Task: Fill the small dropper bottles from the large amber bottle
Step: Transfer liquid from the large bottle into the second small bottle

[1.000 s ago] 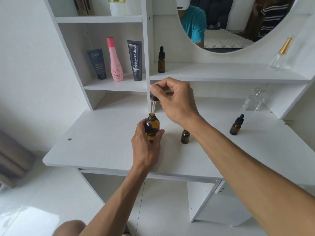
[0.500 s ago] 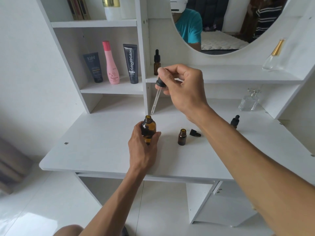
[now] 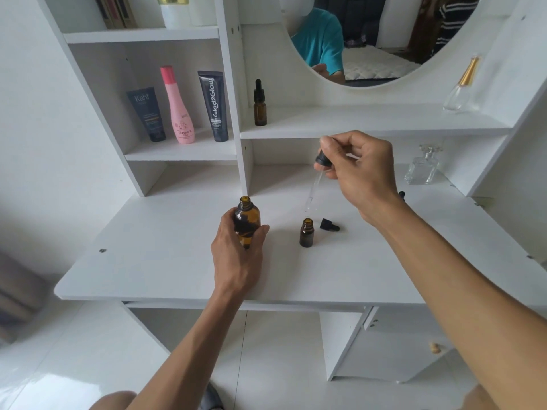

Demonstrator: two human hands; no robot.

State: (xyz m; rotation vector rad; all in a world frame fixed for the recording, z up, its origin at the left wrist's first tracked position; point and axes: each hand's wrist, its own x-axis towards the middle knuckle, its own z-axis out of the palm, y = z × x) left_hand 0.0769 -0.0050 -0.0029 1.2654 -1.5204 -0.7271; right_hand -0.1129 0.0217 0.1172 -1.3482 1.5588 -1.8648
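Note:
The large amber bottle (image 3: pixel 247 221) stands open on the white desk (image 3: pixel 165 261), and my left hand (image 3: pixel 236 258) grips its body. My right hand (image 3: pixel 359 173) pinches the black bulb of a glass dropper (image 3: pixel 315 184). The pipette slants down, its tip just above the mouth of a small open amber bottle (image 3: pixel 306 233). That bottle's black cap (image 3: pixel 329 225) lies on its side just to its right. Another small capped bottle (image 3: pixel 401 194) is mostly hidden behind my right wrist. A capped dropper bottle (image 3: pixel 260 103) stands on the shelf.
Two tubes (image 3: pixel 147 113) (image 3: pixel 213 105) and a pink bottle (image 3: pixel 177 106) stand in the left shelf nook. A clear perfume bottle (image 3: pixel 421 167) stands at the desk's back right, another (image 3: pixel 461 84) on the upper shelf. A round mirror (image 3: pixel 370 39) hangs above.
My right hand lifted the dropper out of the large bottle and carried it right, over the small open bottle. My left hand kept hold of the large bottle.

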